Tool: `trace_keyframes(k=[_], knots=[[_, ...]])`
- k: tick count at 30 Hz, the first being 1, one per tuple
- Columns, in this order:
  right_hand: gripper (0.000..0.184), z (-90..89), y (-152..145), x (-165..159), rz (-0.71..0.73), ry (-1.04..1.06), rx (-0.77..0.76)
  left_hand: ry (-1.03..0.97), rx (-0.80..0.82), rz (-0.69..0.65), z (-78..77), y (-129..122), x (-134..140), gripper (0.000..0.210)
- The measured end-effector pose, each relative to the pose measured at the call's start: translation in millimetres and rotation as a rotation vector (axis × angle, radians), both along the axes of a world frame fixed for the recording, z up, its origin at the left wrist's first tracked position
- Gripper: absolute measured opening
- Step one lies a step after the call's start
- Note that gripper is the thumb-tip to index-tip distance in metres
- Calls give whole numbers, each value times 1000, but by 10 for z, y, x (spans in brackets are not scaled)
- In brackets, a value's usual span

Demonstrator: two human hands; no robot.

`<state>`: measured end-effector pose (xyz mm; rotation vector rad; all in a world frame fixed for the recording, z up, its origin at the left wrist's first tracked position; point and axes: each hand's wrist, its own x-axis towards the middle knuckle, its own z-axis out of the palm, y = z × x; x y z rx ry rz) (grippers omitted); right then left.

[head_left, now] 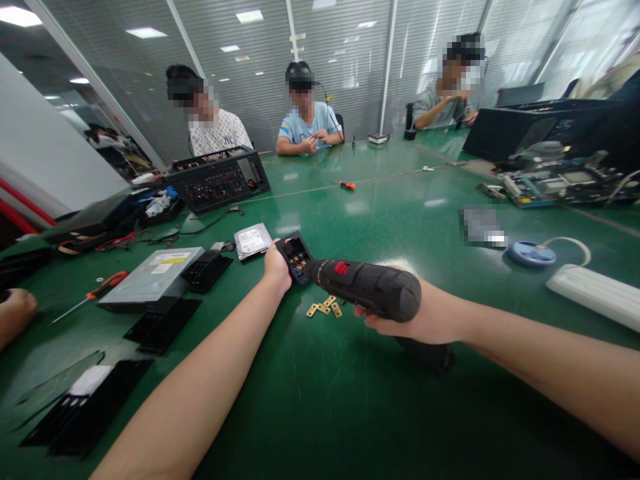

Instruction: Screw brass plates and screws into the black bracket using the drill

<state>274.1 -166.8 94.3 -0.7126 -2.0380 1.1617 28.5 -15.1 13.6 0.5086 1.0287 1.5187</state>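
My right hand (425, 317) is wrapped round the grip of a black cordless drill (373, 287) with a red switch on top. The drill's nose points left, at a small black box-shaped part (295, 257) with brass-coloured pieces inside. Whether the bit touches those pieces is hidden behind the drill. My left hand (277, 267) grips that black part by its left side, with most fingers out of sight beneath it. Several small brass plates (323, 308) with holes lie on the green table just below the drill's nose. Beyond my left hand rests a silver hard drive (253, 241).
Left on the green table (310, 413) are an optical drive (155, 273), an orange-handled screwdriver (107, 285) and black panels (100, 407). A computer case (220, 177) stands behind them. Circuit boards (565, 177) and a white power strip (595, 293) lie right. Co-workers sit opposite; another person's hand (17, 313) shows far left.
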Motion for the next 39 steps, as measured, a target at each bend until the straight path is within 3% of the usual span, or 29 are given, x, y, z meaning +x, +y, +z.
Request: trace_keyframes(k=[10, 18, 39], knots=[[34, 15, -5, -4, -8, 20, -2, -11, -21, 14, 11, -5, 12, 10], [25, 14, 0, -7, -9, -4, -6, -13, -39, 11, 34, -21, 21, 9], [31, 21, 21, 17, -1, -13, 16, -16, -41, 45, 40, -23, 18, 9]])
